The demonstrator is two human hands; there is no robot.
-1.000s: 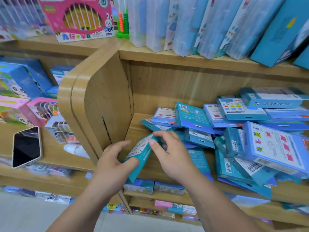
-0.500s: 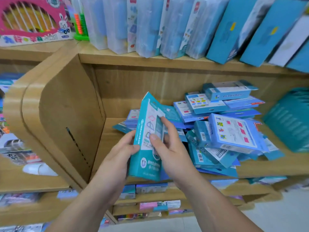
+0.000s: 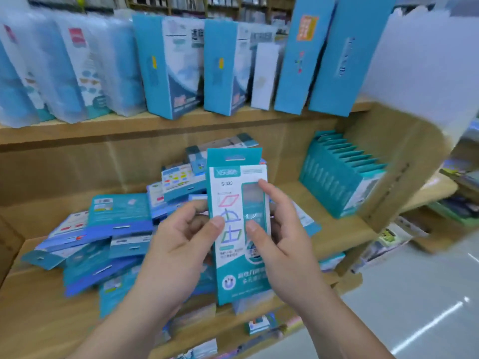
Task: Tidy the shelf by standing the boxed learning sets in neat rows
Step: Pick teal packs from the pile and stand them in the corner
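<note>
While the boxed set (image 3: pixel 234 278) is standing upright in the air at the centre of the frame, both hands are gripping it. The left hand (image 3: pixel 178 244) is pinching its left edge, with the thumb lying on the printed front and the other fingers curling behind. The right hand (image 3: pixel 287 244) is pinching the right edge, thumb on the front and forefinger stretching up along the clear window. The box's long axis is running straight up the frame, hang tab uppermost, and its broad front is facing the camera.

Behind and below the hands, a heap (image 3: pixel 114 229) of similar boxes is lying flat and crisscrossed over the left and middle of the shelf board (image 3: pixel 344 230). At the right of the frame, above the level of the hands, a standing row (image 3: pixel 334 177) of teal boxes is leaning slightly toward the wooden side panel (image 3: pixel 404 164), its open end facing left. Bare board is showing between the heap and that row.

The row is lying up and to the right of the held box, and the right hand is the nearer one to it. As I judge it, the next move is calling for a carry rightward and deeper into the shelf. The box would be kept tab-up but turned about its long axis, so that its broad face, not its edge, is meeting the row's end box. Tall boxes (image 3: pixel 166 66) are standing along the shelf above.
</note>
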